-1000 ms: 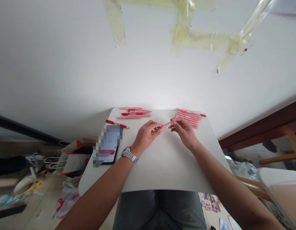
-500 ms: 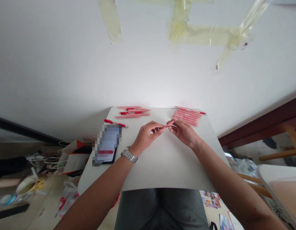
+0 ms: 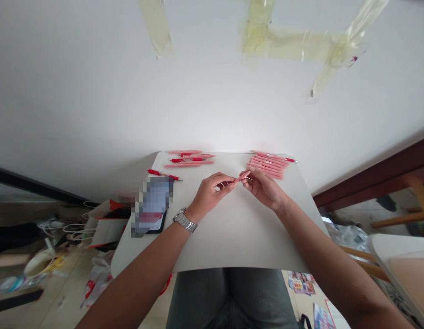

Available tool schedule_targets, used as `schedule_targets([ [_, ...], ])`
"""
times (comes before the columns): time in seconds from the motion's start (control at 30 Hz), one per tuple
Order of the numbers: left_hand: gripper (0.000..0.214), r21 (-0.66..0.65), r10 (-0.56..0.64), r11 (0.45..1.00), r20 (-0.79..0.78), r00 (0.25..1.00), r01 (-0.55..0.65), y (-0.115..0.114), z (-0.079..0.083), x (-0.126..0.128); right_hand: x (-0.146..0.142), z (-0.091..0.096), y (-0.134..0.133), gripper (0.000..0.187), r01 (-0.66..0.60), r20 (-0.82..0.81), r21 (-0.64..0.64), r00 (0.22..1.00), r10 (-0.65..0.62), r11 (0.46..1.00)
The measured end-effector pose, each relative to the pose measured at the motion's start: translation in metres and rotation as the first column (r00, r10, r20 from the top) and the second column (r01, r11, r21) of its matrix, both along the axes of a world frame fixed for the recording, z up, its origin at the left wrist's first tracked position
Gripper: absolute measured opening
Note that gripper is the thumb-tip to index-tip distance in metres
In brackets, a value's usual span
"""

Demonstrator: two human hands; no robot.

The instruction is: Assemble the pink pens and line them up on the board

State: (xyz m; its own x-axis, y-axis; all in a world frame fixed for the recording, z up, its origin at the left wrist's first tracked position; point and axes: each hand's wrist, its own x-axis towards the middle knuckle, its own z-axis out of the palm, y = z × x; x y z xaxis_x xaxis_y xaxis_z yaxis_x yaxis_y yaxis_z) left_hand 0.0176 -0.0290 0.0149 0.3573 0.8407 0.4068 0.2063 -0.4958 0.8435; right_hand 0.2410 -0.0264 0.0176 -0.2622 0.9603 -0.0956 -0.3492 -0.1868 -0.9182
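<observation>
A pink pen (image 3: 242,176) is held slantwise above the middle of the table. My left hand (image 3: 215,189), with a metal watch on its wrist, pinches the lower left end. The fingers of my right hand (image 3: 265,188) close round the upper right end, hiding its tip. Just beyond my right hand lies a row of several pink pens (image 3: 268,167), side by side, with a red tip sticking out at the right. At the back left, several pink and red pens (image 3: 193,160) lie loosely.
A phone (image 3: 152,205), blurred out, lies along the left side of the white table (image 3: 239,242), with a red pen (image 3: 163,174) just above it. The taped wall (image 3: 212,100) meets the table's back edge. A second white tabletop (image 3: 379,246) stands at the right.
Both hands keep their hold on the pink pen, with barely any movement. The view has shifted very slightly.
</observation>
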Motion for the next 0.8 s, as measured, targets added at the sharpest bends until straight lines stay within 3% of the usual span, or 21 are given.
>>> schedule_targets([
  [0.37, 0.025, -0.018, -0.005, 1.0, 0.0, 1.0, 0.005, -0.001, 0.004, -0.001, 0.001, -0.004, 0.002, 0.03, 0.009, 0.015, 0.024, 1.0, -0.01, 1.0],
  [0.53, 0.032, -0.182, -0.031, 0.982, 0.093, 0.995, 0.047, -0.002, 0.006, 0.001, -0.004, 0.002, -0.002, 0.033, 0.004, 0.008, 0.028, 1.0, -0.004, 1.0],
  [0.63, 0.035, -0.296, -0.005, 0.953, 0.183, 0.983, 0.06, -0.001, 0.007, 0.0, -0.007, 0.003, -0.006, 0.037, 0.009, 0.078, 0.071, 0.997, -0.014, 0.997],
  [0.8, 0.036, -0.333, 0.04, 0.941, 0.288, 0.957, 0.061, 0.002, 0.003, 0.0, -0.013, 0.002, -0.012, 0.037, -0.061, 0.278, 0.217, 0.961, -0.001, 0.974],
])
